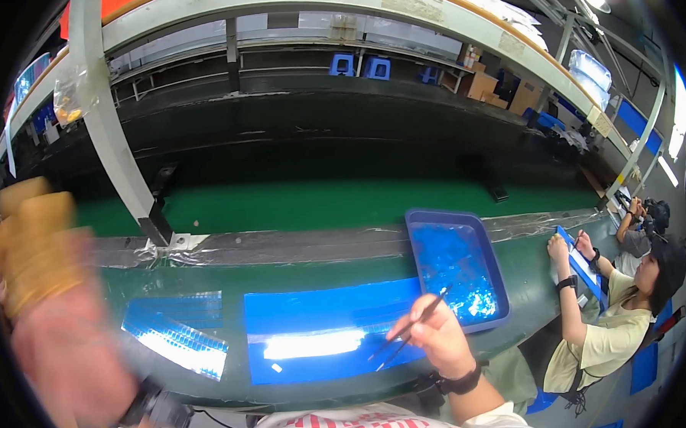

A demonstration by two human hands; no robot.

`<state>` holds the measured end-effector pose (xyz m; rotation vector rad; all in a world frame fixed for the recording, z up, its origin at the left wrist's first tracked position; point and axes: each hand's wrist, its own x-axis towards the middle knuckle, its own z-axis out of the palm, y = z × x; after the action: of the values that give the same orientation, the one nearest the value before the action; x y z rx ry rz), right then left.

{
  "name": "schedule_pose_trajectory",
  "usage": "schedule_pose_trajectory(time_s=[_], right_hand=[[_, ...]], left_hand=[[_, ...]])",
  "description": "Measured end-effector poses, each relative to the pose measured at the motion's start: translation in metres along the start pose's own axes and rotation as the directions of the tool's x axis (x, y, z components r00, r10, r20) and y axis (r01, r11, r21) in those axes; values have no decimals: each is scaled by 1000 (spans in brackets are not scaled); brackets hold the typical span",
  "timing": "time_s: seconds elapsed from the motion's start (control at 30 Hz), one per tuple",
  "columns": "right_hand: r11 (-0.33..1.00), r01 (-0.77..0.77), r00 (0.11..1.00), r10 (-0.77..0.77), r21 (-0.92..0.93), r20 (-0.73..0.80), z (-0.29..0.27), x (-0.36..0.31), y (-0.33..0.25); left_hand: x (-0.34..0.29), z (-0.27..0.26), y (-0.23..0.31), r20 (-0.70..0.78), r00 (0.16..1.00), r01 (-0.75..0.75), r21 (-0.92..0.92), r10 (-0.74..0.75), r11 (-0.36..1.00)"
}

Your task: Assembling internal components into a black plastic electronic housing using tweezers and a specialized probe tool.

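Note:
My right hand (439,338) is closed around dark tweezers (404,334), whose two points are apart over a glossy blue sheet (301,311). A small white piece (276,367) lies near the sheet's lower left corner. Left of it rests a clear, shiny sheet marked in small rectangles (183,328). My left hand (60,303) is raised at the far left, smeared by motion. Tan-yellow covering shows over its fingers, and whether it holds anything is unclear. Beyond my right hand stands a blue tray (501,291) holding many shiny blue film pieces.
A grey post (114,140) rises from the far edge of the green table (231,272), carrying a beam (303,0) overhead. At the right a person (600,310) works with a blue board (582,265). Blue stools (342,65) stand farther back.

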<state>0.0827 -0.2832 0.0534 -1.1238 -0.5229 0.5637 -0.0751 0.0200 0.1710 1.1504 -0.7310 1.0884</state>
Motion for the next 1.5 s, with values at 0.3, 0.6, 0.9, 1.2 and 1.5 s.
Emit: schedule_pose_trajectory(time_s=[0.3,0.6,0.9,1.2,1.5], right_hand=[[936,-83,992,109,342,-57,13,72,30],[960,-176,974,202,215,-103,-9,77,63],[950,-200,961,238,241,-144,-10,82,68],[952,-226,958,255,205,-127,-10,85,64],[951,-223,958,255,213,-132,-12,83,67]], left_hand=[[-92,-58,-152,64,167,760,-644,-984,87],[-115,-74,-167,139,129,748,-663,-982,5],[-121,-75,-165,47,115,884,-460,-992,81],[-120,-73,-165,15,98,914,-398,-995,84],[-120,-70,-165,-3,97,923,-375,-995,91]])
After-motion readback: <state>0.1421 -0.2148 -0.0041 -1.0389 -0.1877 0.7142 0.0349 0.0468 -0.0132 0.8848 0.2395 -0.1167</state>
